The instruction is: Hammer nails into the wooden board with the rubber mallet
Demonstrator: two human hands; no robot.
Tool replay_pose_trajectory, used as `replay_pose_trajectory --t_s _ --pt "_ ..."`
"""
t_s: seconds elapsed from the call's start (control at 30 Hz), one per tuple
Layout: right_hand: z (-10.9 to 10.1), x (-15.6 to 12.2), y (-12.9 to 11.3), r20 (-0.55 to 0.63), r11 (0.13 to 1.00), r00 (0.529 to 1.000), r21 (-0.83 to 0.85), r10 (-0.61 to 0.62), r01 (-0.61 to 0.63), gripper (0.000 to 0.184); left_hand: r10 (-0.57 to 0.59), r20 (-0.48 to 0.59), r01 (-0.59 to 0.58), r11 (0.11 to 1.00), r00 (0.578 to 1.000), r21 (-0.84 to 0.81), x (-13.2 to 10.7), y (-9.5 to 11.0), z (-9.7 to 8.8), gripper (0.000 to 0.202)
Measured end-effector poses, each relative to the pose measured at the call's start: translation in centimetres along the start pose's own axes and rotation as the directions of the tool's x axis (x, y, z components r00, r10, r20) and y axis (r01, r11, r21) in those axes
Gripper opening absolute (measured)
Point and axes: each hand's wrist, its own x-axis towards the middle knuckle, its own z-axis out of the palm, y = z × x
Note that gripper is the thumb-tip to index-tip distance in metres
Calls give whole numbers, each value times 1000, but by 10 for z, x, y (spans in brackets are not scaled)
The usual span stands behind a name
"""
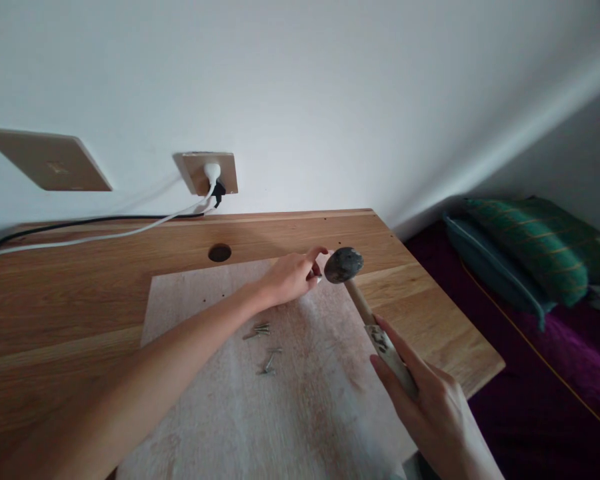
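hammer's with me on the right: i've got the right hand (437,400) grasping the hammer (360,303) by its pale grip (391,357), fingers wrapped round, thumb and index laid forward along it. my read: held there so the dark head (344,265) has free handle ahead of the fingers and stays steerable.

left hand (291,277) is out over the far right part of the board (280,427), fingers curled in toward the thumb, head just right of the fingertips. tiny pale bit shows at the tips; can't tell if they pinch anything or touch the wood.

loose metal fasteners (263,329) lie on the board, nearer me and leftward of the left fingers, probably kept there for easy reach. board lies flat on the wooden counter (430,313), likely as backing.

pose: left forearm reaches diagonally from lower left, wrist low, slightly bent. right arm comes in from lower right, handle slanting forward-left from the right fingers. cushions (530,247) sit well right of both hands.
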Motion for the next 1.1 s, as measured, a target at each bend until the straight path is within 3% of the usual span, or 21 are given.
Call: replay_pose_trajectory --t_s 0.13,0.33,0.57,0.9,1.1 --pt "-2 0 0 -50 1000 999 -15 18 -19 52 -7 -5 7 999 1000 32 0 0 0 52" --pt "-2 2 1 51 994 993 -42 -103 106 52 2 -5 -2 999 1000 32 -1 1 -2 56" --pt "-1 -3 1 -50 999 999 -45 -19 17 53 -2 -32 -2 992 999 -125 1 -5 0 51" --pt "0 0 -1 -6 1000 1000 -8 -29 29 52 36 -54 -41 994 998 -101 1 -3 1 51" --pt "0 -1 1 -51 1000 999 -31 -2 0 54 16 -56 -21 995 998 -94 1 -4 2 47"
